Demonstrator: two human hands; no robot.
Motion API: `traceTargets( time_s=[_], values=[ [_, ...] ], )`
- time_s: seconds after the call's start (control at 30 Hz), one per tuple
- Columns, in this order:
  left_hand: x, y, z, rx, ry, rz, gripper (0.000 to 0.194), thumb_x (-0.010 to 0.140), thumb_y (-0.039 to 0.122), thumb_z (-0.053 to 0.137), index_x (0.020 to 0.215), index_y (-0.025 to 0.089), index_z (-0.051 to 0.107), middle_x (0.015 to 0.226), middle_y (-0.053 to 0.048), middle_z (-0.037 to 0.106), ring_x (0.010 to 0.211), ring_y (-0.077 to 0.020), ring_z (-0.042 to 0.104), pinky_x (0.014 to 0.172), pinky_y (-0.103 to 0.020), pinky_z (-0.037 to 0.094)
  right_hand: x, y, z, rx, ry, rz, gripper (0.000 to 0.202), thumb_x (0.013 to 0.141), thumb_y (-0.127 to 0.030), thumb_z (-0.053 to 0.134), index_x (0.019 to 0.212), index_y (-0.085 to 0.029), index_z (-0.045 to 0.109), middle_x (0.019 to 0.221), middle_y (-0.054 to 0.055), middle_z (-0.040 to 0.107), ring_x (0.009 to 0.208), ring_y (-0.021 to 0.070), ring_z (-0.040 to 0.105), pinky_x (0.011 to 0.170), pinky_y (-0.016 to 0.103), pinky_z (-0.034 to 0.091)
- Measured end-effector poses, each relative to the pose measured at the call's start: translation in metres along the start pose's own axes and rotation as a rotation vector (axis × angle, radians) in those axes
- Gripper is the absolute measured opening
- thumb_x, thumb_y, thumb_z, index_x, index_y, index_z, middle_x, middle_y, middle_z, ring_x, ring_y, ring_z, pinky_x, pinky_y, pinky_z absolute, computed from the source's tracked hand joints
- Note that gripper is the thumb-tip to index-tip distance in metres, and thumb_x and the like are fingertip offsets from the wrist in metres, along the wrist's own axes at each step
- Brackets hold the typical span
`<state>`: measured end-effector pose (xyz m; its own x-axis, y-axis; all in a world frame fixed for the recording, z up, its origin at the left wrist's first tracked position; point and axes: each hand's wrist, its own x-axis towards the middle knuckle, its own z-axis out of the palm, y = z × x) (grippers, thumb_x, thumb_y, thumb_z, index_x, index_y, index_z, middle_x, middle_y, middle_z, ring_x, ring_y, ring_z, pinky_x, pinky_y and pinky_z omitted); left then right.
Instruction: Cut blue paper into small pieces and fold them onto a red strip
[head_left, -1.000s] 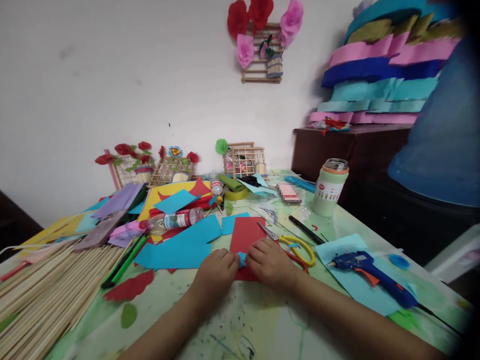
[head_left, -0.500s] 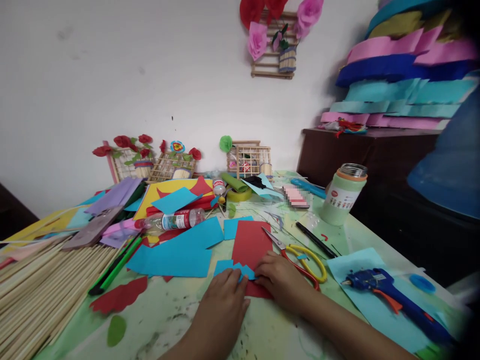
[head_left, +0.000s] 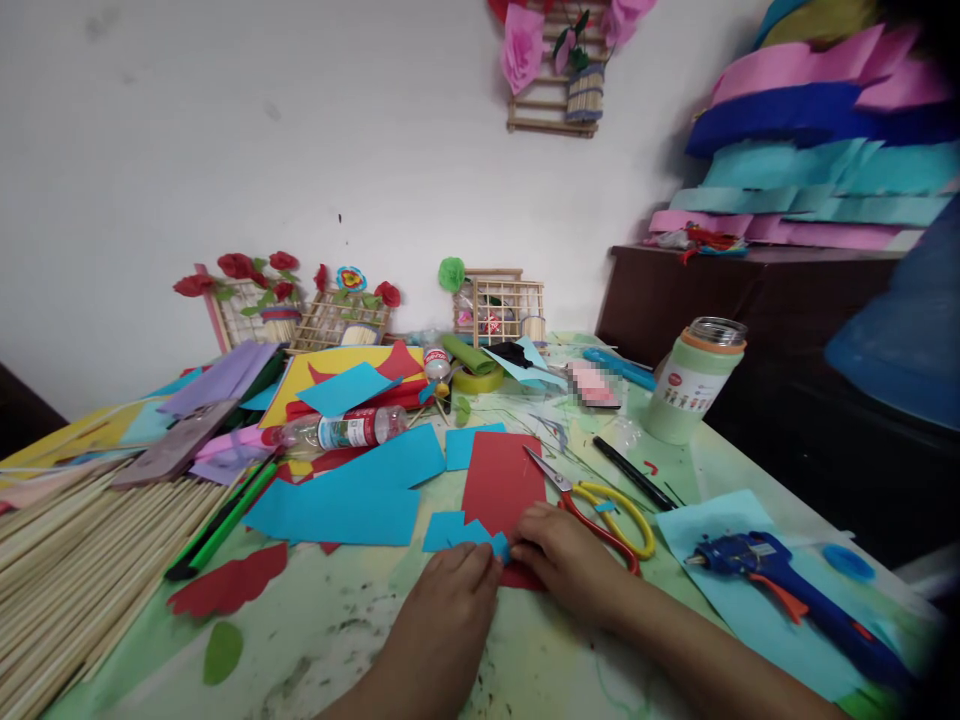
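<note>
The fingers of the left hand [head_left: 444,612] are pressed together on a small strip of blue paper [head_left: 450,530], pinching its right-hand end near the tips. The right hand [head_left: 566,560] has its fingers curled at that same end; whether they grip it too, I cannot tell. The strip is flat and smooth, its upper edge cut into uneven jagged points, and it lies partly over a matte red rectangle [head_left: 501,482].

Beside the right hand are metal-bladed scissors [head_left: 565,487], the blades slightly parted and reaching over the red rectangle's edge, with one rounded yellow loop and one red. A slim black pen [head_left: 634,473] lies beyond them. To the right, a blue plastic glue gun [head_left: 795,583] with an orange trigger rests on a pale blue sheet [head_left: 712,530].

On the left, large straight-cut blue pieces [head_left: 337,510] overlap near a clear, ribbed plastic bottle [head_left: 346,429] lying on its side. Nearer the front are a wavy-edged red cutout [head_left: 229,583], an oval green leaf shape [head_left: 223,652] and a fan of thin pale wooden sticks [head_left: 112,570].

The counter [head_left: 559,660] has a pale green, smudged surface. Toward its far side stand a rounded pale green jar [head_left: 688,388] with an open steel mouth and gridded stick frames [head_left: 508,312].
</note>
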<state>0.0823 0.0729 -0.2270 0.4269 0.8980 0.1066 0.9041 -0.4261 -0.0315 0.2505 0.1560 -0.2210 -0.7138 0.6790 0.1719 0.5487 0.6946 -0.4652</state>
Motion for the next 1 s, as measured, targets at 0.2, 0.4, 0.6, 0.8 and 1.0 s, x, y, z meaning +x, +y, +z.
traceTargets(
  time_s=[0.2,0.4,0.6,0.8,1.0],
  values=[
    [0.0,0.0,0.004,0.019,0.054,0.052,0.032,0.085,0.007,0.04,0.112,0.01,0.057,0.112,-0.013,0.063,0.104,-0.0217,0.057,0.094,-0.037,0.045,0.005,-0.003,0.002,-0.044,0.006,0.078,0.012,0.086,-0.019,0.054,0.077,-0.018,0.061,0.078,0.0,0.061,0.074,0.0135,0.051,0.065,0.023,0.034],
    [-0.001,0.0,0.004,0.022,0.127,0.072,0.035,0.085,0.005,0.034,0.111,0.011,0.058,0.11,-0.013,0.065,0.104,-0.0207,0.058,0.093,-0.036,0.045,0.01,-0.01,0.005,-0.098,0.046,0.16,0.012,0.086,-0.02,0.052,0.077,-0.018,0.06,0.079,0.002,0.063,0.076,0.0151,0.053,0.065,0.024,0.033],
    [0.0,0.0,0.006,0.063,0.045,0.113,0.036,0.082,0.002,0.037,0.11,0.006,0.058,0.113,-0.016,0.063,0.107,-0.0233,0.057,0.095,-0.038,0.043,0.01,-0.012,0.008,-0.136,0.075,0.186,0.011,0.085,-0.019,0.052,0.077,-0.018,0.059,0.08,0.003,0.063,0.078,0.0162,0.053,0.067,0.025,0.034],
    [-0.003,0.0,0.008,0.045,0.079,0.096,0.039,0.081,0.003,0.037,0.113,0.01,0.057,0.115,-0.014,0.063,0.107,-0.022,0.055,0.096,-0.038,0.043,0.009,-0.012,0.008,-0.151,0.074,0.176,0.011,0.086,-0.019,0.051,0.079,-0.019,0.06,0.081,0.003,0.062,0.08,0.0167,0.053,0.068,0.026,0.034],
    [-0.001,0.003,-0.002,0.015,-0.014,0.046,0.049,0.076,0.004,0.041,0.124,0.006,0.049,0.114,-0.015,0.061,0.103,-0.026,0.055,0.091,-0.039,0.045,0.009,-0.012,0.009,-0.155,0.087,0.162,0.012,0.086,-0.019,0.05,0.078,-0.019,0.06,0.081,0.003,0.063,0.08,0.0168,0.053,0.068,0.026,0.033]
  ],
)
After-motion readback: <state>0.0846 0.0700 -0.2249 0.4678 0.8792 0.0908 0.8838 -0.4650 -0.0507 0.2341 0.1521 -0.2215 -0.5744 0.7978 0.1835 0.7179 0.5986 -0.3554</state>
